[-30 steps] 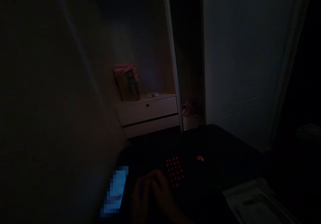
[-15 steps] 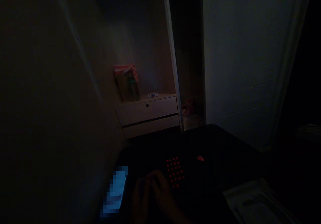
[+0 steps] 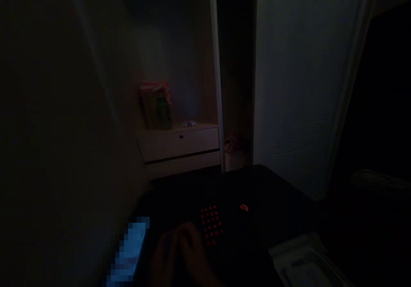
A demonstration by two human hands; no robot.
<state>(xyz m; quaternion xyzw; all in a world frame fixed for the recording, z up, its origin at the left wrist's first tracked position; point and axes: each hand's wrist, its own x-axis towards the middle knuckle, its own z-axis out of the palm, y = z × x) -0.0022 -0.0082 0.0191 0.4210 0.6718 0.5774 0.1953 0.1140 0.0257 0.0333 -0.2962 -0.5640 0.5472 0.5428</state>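
The scene is very dim. My left hand (image 3: pixel 164 250) and my right hand (image 3: pixel 192 246) are close together over the black table, fingers bent inward and meeting. What they hold, if anything, is too dark to make out. Right beside my right hand lie several small red dots (image 3: pixel 212 225) in neat rows. Farther right is a small reddish, shiny piece (image 3: pixel 244 207), apart from both hands. To the left of my left hand there is a lit, bluish screen (image 3: pixel 130 250), its picture blurred into blocks.
A pale, flat plastic packet (image 3: pixel 305 261) lies at the lower right. Behind the dark table (image 3: pixel 253 177) stands a cabinet with drawers (image 3: pixel 180 145). On it are a box with a red-striped top (image 3: pixel 149 107), a green bottle (image 3: pixel 163 111) and a small pale item (image 3: pixel 189 124).
The whole view has shifted, so most things sit slightly farther left. My hands stay together in much the same pose. The red dots and reddish piece keep their places on the table.
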